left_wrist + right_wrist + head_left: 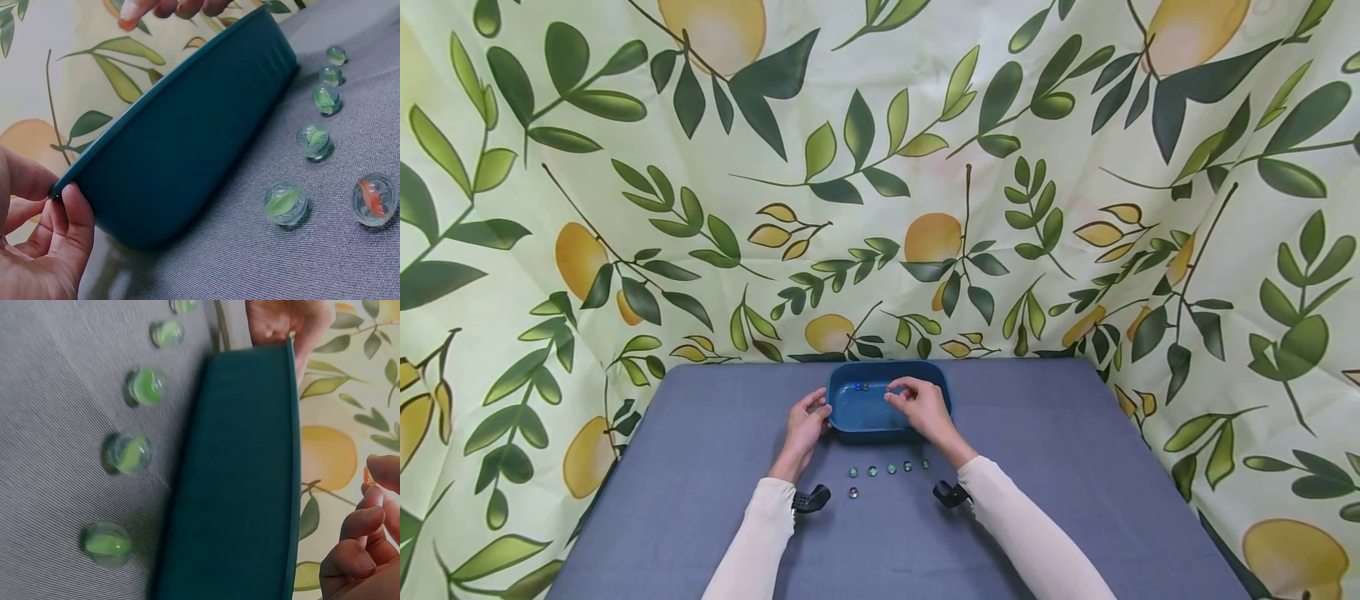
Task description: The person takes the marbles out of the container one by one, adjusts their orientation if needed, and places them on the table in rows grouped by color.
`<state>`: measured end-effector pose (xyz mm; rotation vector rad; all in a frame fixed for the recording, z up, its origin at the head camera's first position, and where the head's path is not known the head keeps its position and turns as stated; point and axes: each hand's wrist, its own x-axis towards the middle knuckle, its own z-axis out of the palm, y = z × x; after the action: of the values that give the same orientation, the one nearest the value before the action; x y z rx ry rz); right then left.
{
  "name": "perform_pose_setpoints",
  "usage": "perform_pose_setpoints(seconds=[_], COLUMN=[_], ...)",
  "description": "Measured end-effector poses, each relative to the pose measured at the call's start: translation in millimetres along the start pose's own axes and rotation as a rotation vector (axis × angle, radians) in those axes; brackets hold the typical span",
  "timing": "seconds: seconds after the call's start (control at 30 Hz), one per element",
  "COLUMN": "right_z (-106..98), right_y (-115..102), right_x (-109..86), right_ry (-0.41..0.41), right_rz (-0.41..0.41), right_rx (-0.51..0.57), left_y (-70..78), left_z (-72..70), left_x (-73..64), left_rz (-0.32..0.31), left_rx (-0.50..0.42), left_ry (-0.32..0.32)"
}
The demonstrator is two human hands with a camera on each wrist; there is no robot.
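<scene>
My left hand (806, 427) pinches the left rim of a blue plastic bin (169, 156), thumb on one side and fingers on the other. Over the bin's inside, my right hand (922, 408) pinches an orange marble (369, 477) between thumb and fingertips, most of it hidden by them. A blue marble (857, 387) and a brownish marble (865, 387) lie together on the bin floor near the back left. In front of the bin, several clear marbles with green swirls (286, 203) form a row on the cloth. One clear marble with an orange swirl (374, 199) sits nearer me, at the row's left end.
A grey-blue cloth (715, 483) covers the table. Behind and on both sides hangs a curtain (865, 233) printed with lemons and leaves. Dark camera mounts (951, 494) on both wrists hang low beside the marble row.
</scene>
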<state>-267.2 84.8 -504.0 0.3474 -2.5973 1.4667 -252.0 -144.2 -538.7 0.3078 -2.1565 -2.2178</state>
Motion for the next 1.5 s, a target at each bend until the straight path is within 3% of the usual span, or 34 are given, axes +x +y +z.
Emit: perform_pose_setpoints(seconds=[0.6, 1.0, 1.5], right_z=[-1, 8, 28], right_y=[-5, 1, 8], right_x=[-54.2, -86.0, -103.7], right_ry=[-0.041, -0.113, -0.209], right_rz=[-0.032, 0.013, 0.048], right_rx=[0.011, 0.036, 0.089], left_y=[-2.1, -0.1, -2.5], left_z=[-1.6, -1.3, -0.6], left_x=[4.1, 4.0, 6.4], left_rz=[-0.01, -0.014, -0.008], left_rx=[-0.005, -0.004, -0.007], left_ry=[-0.011, -0.02, 0.001])
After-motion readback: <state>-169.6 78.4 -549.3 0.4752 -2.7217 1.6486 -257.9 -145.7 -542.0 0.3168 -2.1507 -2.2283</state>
